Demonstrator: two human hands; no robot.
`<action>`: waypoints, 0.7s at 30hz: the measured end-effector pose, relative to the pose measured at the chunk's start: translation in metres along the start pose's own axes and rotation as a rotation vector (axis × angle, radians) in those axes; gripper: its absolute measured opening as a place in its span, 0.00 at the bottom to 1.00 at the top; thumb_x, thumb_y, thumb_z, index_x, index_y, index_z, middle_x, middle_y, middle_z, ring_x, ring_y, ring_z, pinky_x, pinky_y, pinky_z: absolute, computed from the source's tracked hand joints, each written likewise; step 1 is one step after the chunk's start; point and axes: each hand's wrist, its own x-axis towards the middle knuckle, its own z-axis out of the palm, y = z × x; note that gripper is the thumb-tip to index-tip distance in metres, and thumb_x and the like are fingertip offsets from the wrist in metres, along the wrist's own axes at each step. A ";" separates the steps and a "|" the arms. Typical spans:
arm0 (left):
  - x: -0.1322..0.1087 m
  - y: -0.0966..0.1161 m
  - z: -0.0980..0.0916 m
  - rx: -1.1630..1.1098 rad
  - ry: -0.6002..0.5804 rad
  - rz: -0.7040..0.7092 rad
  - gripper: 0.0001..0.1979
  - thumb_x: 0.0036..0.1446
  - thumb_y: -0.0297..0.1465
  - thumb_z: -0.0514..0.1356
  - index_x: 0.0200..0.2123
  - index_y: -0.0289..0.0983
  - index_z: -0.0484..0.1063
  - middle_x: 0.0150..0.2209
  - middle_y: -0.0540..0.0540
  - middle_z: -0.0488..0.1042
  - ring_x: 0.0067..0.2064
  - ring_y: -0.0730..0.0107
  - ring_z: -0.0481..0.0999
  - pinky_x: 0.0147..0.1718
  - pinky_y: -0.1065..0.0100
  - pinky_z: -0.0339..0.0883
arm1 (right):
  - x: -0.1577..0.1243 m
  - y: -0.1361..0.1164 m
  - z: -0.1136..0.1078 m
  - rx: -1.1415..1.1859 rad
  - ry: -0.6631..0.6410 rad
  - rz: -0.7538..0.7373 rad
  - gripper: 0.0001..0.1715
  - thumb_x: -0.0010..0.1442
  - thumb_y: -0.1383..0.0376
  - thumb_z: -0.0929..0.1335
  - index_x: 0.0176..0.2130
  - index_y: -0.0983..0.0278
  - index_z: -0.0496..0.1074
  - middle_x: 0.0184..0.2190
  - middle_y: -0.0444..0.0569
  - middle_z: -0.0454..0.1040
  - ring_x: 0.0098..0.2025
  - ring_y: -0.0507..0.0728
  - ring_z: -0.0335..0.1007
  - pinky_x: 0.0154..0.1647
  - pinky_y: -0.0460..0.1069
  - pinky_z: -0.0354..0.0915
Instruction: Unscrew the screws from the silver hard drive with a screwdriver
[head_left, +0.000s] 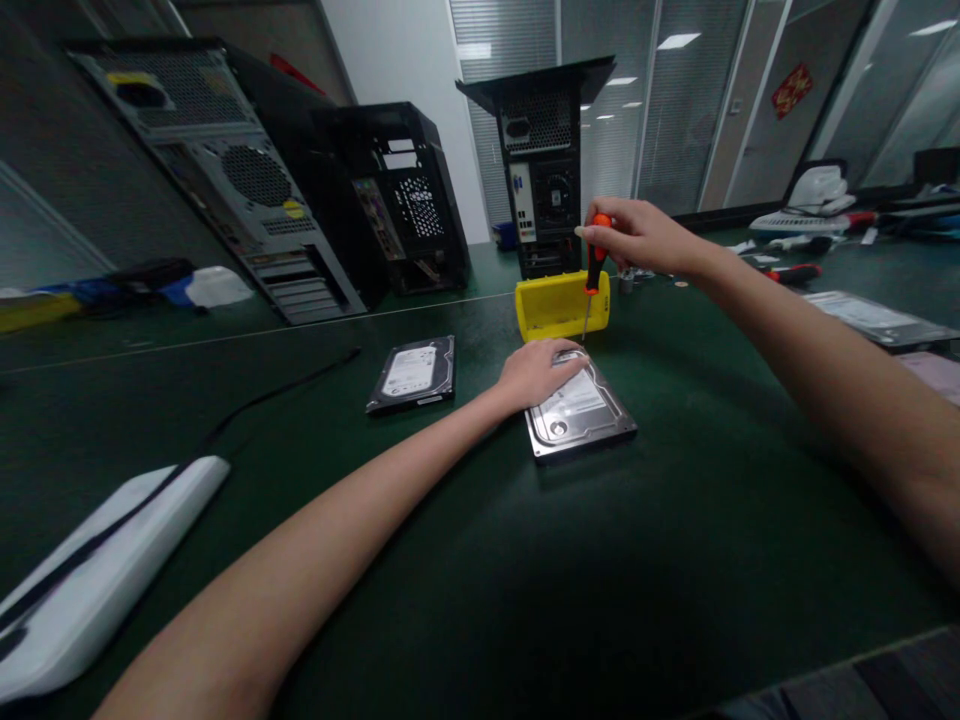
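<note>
A silver hard drive (577, 415) lies flat on the green table in the middle of the view. My left hand (541, 370) rests across its far left part, fingers stretched out over the label. In my right hand (630, 237) is a red and black screwdriver (597, 262), held nearly upright by the handle. The shaft points down to the far edge of the drive; whether the tip touches a screw is too small to tell. Just behind the drive stands a yellow tray (559, 308), partly hidden by the screwdriver.
A second hard drive (412, 372) lies to the left. Computer cases (262, 180) stand along the back, one behind the yellow tray (541, 170). A white device (112, 570) with a black cable (277, 395) occupies the near left. More drives (877, 318) and tools (795, 273) lie at right.
</note>
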 end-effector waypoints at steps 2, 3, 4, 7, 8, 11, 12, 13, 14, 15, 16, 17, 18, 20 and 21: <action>0.000 0.001 0.000 0.004 -0.002 -0.004 0.27 0.62 0.47 0.45 0.55 0.38 0.68 0.54 0.43 0.71 0.53 0.58 0.70 0.49 0.61 0.64 | 0.000 -0.001 0.000 0.017 -0.012 0.002 0.26 0.62 0.45 0.57 0.39 0.63 0.67 0.26 0.47 0.68 0.28 0.55 0.66 0.32 0.52 0.63; 0.000 0.001 -0.001 0.006 -0.001 -0.007 0.27 0.62 0.47 0.45 0.55 0.38 0.68 0.54 0.43 0.71 0.53 0.58 0.70 0.49 0.61 0.64 | 0.000 -0.002 0.000 0.022 -0.015 0.000 0.26 0.62 0.45 0.58 0.39 0.63 0.67 0.26 0.47 0.68 0.28 0.55 0.65 0.32 0.52 0.62; 0.000 0.001 -0.001 0.006 -0.001 -0.010 0.27 0.62 0.47 0.45 0.55 0.38 0.68 0.55 0.43 0.71 0.53 0.58 0.70 0.49 0.61 0.64 | 0.000 -0.003 -0.001 0.021 -0.015 -0.005 0.25 0.62 0.45 0.58 0.38 0.63 0.67 0.27 0.48 0.68 0.28 0.55 0.65 0.32 0.52 0.62; -0.001 0.002 -0.001 0.006 0.000 -0.017 0.28 0.62 0.48 0.45 0.55 0.38 0.68 0.55 0.43 0.71 0.53 0.58 0.70 0.48 0.61 0.65 | 0.001 -0.005 -0.002 -0.016 0.006 -0.037 0.24 0.61 0.46 0.60 0.35 0.63 0.67 0.28 0.48 0.69 0.30 0.55 0.64 0.32 0.52 0.62; -0.001 0.001 -0.001 0.007 0.002 -0.018 0.28 0.62 0.48 0.45 0.55 0.38 0.68 0.55 0.43 0.71 0.53 0.58 0.70 0.48 0.61 0.65 | 0.002 -0.005 -0.002 -0.030 0.013 -0.049 0.23 0.61 0.46 0.60 0.35 0.63 0.67 0.29 0.49 0.69 0.31 0.55 0.64 0.33 0.52 0.62; -0.001 0.000 0.001 0.010 0.006 -0.011 0.28 0.62 0.48 0.45 0.55 0.39 0.68 0.55 0.44 0.71 0.53 0.58 0.70 0.48 0.61 0.65 | 0.004 -0.006 -0.001 -0.043 0.017 -0.075 0.22 0.61 0.48 0.61 0.36 0.63 0.68 0.31 0.50 0.70 0.33 0.56 0.64 0.35 0.52 0.62; 0.000 -0.001 0.001 0.011 0.006 -0.007 0.28 0.62 0.48 0.45 0.55 0.39 0.68 0.54 0.44 0.71 0.53 0.58 0.70 0.48 0.61 0.65 | 0.004 -0.006 -0.001 -0.042 0.013 -0.082 0.22 0.62 0.48 0.61 0.37 0.63 0.68 0.32 0.50 0.70 0.34 0.56 0.64 0.35 0.52 0.62; 0.000 -0.001 0.001 0.010 0.007 -0.004 0.28 0.62 0.48 0.45 0.54 0.39 0.69 0.54 0.44 0.72 0.53 0.58 0.70 0.48 0.61 0.65 | 0.005 -0.007 0.000 -0.043 0.009 -0.089 0.21 0.62 0.49 0.61 0.37 0.64 0.68 0.32 0.50 0.70 0.34 0.56 0.64 0.35 0.52 0.62; 0.000 -0.002 0.002 0.010 0.007 -0.002 0.28 0.62 0.48 0.45 0.54 0.39 0.69 0.54 0.44 0.72 0.52 0.58 0.71 0.48 0.61 0.65 | 0.006 -0.008 0.001 -0.049 0.005 -0.096 0.21 0.62 0.50 0.61 0.38 0.64 0.69 0.32 0.50 0.71 0.34 0.56 0.64 0.35 0.52 0.61; 0.000 -0.002 0.002 0.009 0.010 0.000 0.28 0.62 0.48 0.45 0.54 0.39 0.69 0.54 0.43 0.72 0.52 0.58 0.71 0.48 0.61 0.65 | 0.007 -0.009 0.001 -0.060 0.004 -0.104 0.20 0.62 0.50 0.61 0.38 0.64 0.69 0.32 0.50 0.71 0.34 0.56 0.64 0.35 0.52 0.61; 0.000 -0.002 0.002 0.007 0.013 0.001 0.28 0.62 0.48 0.45 0.54 0.39 0.69 0.54 0.44 0.72 0.52 0.58 0.71 0.48 0.62 0.64 | 0.008 -0.010 0.001 -0.073 0.003 -0.112 0.20 0.61 0.51 0.62 0.39 0.64 0.69 0.33 0.50 0.71 0.34 0.56 0.64 0.36 0.51 0.61; 0.000 -0.002 0.002 0.006 0.016 -0.001 0.28 0.62 0.48 0.45 0.54 0.39 0.69 0.54 0.44 0.72 0.52 0.59 0.71 0.48 0.62 0.64 | 0.009 -0.011 0.002 -0.086 0.004 -0.119 0.20 0.61 0.51 0.62 0.39 0.65 0.69 0.33 0.51 0.71 0.34 0.56 0.64 0.36 0.51 0.60; 0.000 -0.002 0.002 0.004 0.017 -0.002 0.27 0.62 0.48 0.45 0.54 0.39 0.69 0.54 0.44 0.72 0.52 0.59 0.71 0.48 0.62 0.64 | 0.010 -0.012 0.002 -0.099 0.005 -0.125 0.20 0.61 0.51 0.62 0.40 0.65 0.69 0.34 0.51 0.71 0.34 0.56 0.64 0.36 0.51 0.60; 0.000 -0.002 0.002 0.001 0.015 -0.002 0.27 0.62 0.48 0.45 0.54 0.39 0.69 0.54 0.44 0.72 0.52 0.59 0.71 0.48 0.62 0.64 | 0.011 -0.014 0.002 -0.125 0.005 -0.127 0.20 0.61 0.51 0.62 0.40 0.65 0.70 0.34 0.51 0.71 0.34 0.56 0.65 0.36 0.51 0.60; 0.000 -0.002 0.002 0.001 0.014 -0.001 0.27 0.62 0.48 0.45 0.54 0.39 0.69 0.54 0.44 0.72 0.52 0.59 0.71 0.48 0.62 0.64 | 0.012 -0.014 0.002 -0.140 0.004 -0.122 0.20 0.61 0.51 0.62 0.39 0.65 0.70 0.33 0.50 0.71 0.34 0.56 0.64 0.36 0.51 0.59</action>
